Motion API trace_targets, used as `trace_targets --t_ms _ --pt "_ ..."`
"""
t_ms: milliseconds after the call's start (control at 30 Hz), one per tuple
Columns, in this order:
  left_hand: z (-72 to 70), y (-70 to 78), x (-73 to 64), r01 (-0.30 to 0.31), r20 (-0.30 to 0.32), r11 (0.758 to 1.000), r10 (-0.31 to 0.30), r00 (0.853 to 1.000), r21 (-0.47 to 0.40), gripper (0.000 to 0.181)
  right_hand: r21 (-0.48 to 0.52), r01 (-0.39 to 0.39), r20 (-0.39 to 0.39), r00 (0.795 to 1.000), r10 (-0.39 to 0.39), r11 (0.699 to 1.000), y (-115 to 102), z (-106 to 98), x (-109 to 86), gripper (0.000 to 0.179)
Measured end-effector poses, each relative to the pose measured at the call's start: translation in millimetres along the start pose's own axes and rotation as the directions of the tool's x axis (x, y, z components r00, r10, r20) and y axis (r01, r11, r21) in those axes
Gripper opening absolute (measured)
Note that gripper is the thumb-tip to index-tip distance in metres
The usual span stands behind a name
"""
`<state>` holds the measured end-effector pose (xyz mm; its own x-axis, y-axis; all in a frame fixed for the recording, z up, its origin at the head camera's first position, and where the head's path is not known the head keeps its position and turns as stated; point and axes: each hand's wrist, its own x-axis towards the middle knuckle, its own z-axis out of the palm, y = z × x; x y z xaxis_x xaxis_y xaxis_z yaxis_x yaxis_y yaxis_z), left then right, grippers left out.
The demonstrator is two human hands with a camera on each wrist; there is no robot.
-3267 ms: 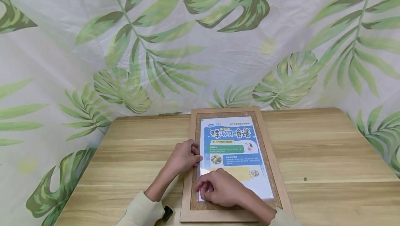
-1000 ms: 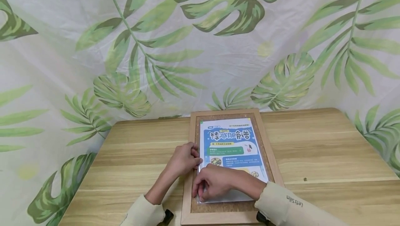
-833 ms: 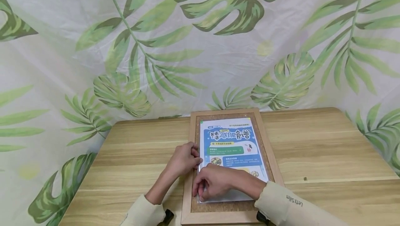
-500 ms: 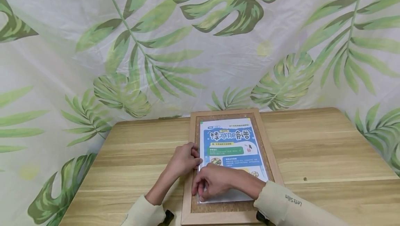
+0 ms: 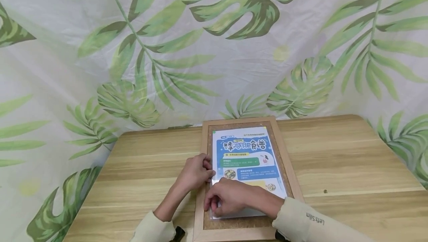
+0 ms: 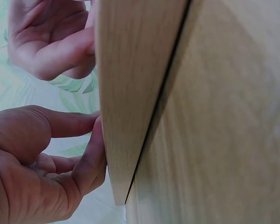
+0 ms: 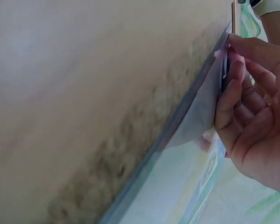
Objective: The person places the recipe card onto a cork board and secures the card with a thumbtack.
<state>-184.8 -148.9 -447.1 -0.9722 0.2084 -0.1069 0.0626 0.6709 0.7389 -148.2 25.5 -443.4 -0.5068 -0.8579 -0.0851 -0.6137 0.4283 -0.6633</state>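
Observation:
A printed poster [image 5: 245,162] in a clear sleeve, blue, green and white, lies on a wood-framed cork board [image 5: 230,224]. Small green and yellow spots mark its upper corners. My left hand [image 5: 195,171] is at the poster's left edge; in the left wrist view its thumb and index fingertips meet just over the frame's side. The right hand [image 5: 230,197] bends over the lower left corner. In the right wrist view, its thumb [image 7: 252,49] and index finger pinch at the sleeve's corner, where the sheet bows up slightly. Anything small between those fingertips is hidden.
The board lies on a wooden table [image 5: 150,167], its far end close to the leaf-patterned cloth [image 5: 187,48] behind. A dark round mark [image 5: 325,191] shows on the tabletop to the right. Black wrist mounts [image 5: 179,233] show under the sleeves.
Since the oldest frame the right forearm has swung further into view, its hand slightly left. During the last second both hands stay almost still while the head view shifts a little.

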Motion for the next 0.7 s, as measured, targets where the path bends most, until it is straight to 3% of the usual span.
trace_targets --t_ms 700 --pt "-0.3 -2.5 -0.9 -0.002 0.011 1.000 0.002 1.000 -0.012 0.040 -0.004 0.030 -0.006 1.000 -0.031 1.000 -2.4 -0.5 -6.7 0.018"
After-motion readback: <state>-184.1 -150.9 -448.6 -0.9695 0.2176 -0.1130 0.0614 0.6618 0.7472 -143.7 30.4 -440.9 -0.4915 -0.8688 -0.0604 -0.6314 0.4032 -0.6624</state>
